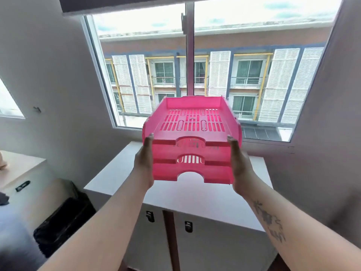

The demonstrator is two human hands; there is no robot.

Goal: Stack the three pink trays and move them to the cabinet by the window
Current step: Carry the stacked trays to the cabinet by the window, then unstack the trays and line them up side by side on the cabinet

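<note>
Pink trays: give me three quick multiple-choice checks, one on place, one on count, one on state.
1. Where is the pink tray stack?
A. Held in the air above the white cabinet
B. On the floor
C. Inside the cabinet

2. How many trays are in the stack?
A. One
B. Two
C. Three

3. How is the stack supported?
A. By one hand only
B. By the left hand and right hand, one on each side
C. Resting on the window ledge

Answers: 1 A, the cabinet top shows beneath it; 2 C, three front edges are visible; 3 B, both hands press its sides.
</note>
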